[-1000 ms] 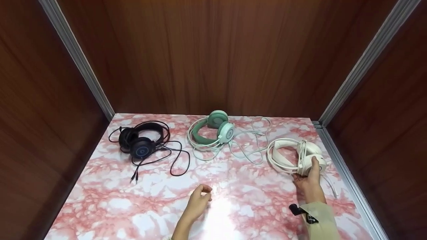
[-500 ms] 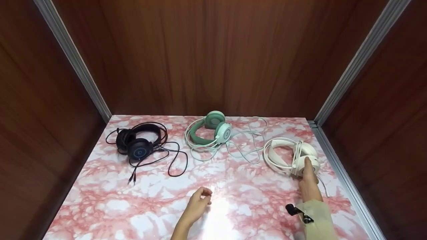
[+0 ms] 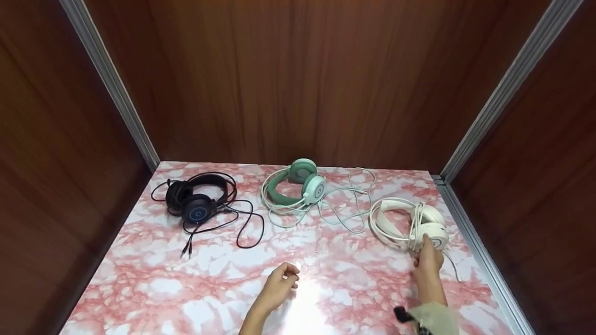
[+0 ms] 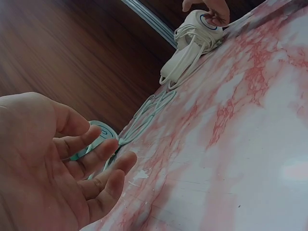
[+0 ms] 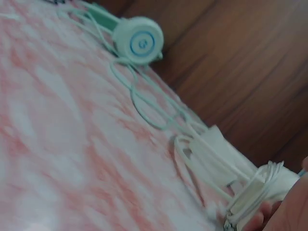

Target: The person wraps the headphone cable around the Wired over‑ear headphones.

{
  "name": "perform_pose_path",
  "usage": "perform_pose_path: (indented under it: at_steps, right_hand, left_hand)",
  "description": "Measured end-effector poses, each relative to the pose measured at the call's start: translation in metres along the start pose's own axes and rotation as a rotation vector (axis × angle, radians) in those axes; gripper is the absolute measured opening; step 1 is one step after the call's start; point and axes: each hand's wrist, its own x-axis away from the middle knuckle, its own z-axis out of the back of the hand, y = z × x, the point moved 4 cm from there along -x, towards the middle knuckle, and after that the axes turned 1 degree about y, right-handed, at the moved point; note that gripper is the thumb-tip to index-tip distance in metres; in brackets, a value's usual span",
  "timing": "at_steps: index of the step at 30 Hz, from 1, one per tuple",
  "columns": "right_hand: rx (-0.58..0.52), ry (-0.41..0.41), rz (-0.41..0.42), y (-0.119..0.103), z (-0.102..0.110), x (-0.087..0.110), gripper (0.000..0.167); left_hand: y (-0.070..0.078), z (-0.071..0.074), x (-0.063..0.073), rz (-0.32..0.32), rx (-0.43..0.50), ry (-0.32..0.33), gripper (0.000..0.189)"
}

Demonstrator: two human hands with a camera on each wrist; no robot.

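White over-ear headphones (image 3: 390,223) lie at the right of the table, their cable wound around the band beside the ear cups. My right hand (image 3: 429,263) is at the near ear cup (image 4: 204,21), thumb over its front edge in the head view. In the left wrist view its thumb stands apart from the loosely bent fingers, and the cup is not enclosed by them. My left hand (image 3: 278,288) hovers over the front middle of the table, fingers relaxed and holding nothing.
Mint-green headphones (image 3: 314,188) with a loose cable lie at the back middle. Black headphones (image 3: 198,209) with trailing plugs lie at the left. Brown wood-look panels (image 3: 298,83) and metal rails (image 3: 484,260) bound the red-and-white marbled table (image 3: 223,288).
My right hand has drawn back a little toward me from the white headphones' ear cup, and its hold has loosened. The left hand stays nearly still. The head view shifts slightly.
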Motion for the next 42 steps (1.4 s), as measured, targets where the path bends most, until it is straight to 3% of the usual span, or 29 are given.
perform_pose_path:
  at_steps: [5, 9, 12, 15, 19, 23, 28, 35, 42]
  right_hand:
    - [0.050, -0.119, 0.188, 0.014, -0.017, 0.034, 0.016]
    - [0.118, -0.249, 0.304, 0.029, -0.041, 0.064, 0.019]
    - [0.164, -0.319, 0.336, 0.043, -0.057, 0.087, 0.016]
    - [0.195, -0.361, 0.337, 0.058, -0.066, 0.106, 0.016]
    - [0.255, -0.411, 0.367, 0.072, -0.077, 0.124, 0.015]
    - [0.320, -0.520, 0.398, 0.084, -0.085, 0.141, 0.015]
    - [0.362, -0.688, 0.374, 0.088, -0.086, 0.161, 0.017]
    - [0.400, -0.741, 0.323, 0.082, -0.083, 0.173, 0.015]
    - [0.392, -0.657, 0.354, 0.095, -0.071, 0.151, 0.015]
  left_hand:
    - [0.004, -0.007, -0.009, -0.037, 0.047, -0.012, 0.014]
    - [0.012, -0.020, -0.022, -0.087, 0.044, -0.054, 0.013]
    - [0.021, -0.027, -0.032, -0.132, -0.029, -0.077, 0.012]
    - [0.027, -0.028, -0.048, -0.190, -0.165, -0.056, 0.013]
    - [0.034, -0.010, -0.077, -0.257, -0.378, 0.037, 0.013]
    - [0.037, 0.017, -0.107, -0.236, -0.570, 0.136, 0.016]
    - [0.034, 0.041, -0.148, -0.167, -0.817, 0.227, 0.032]
    - [0.023, 0.066, -0.203, -0.132, -1.164, 0.216, 0.053]
    - [0.010, 0.092, -0.230, -0.175, -1.396, 0.158, 0.043]
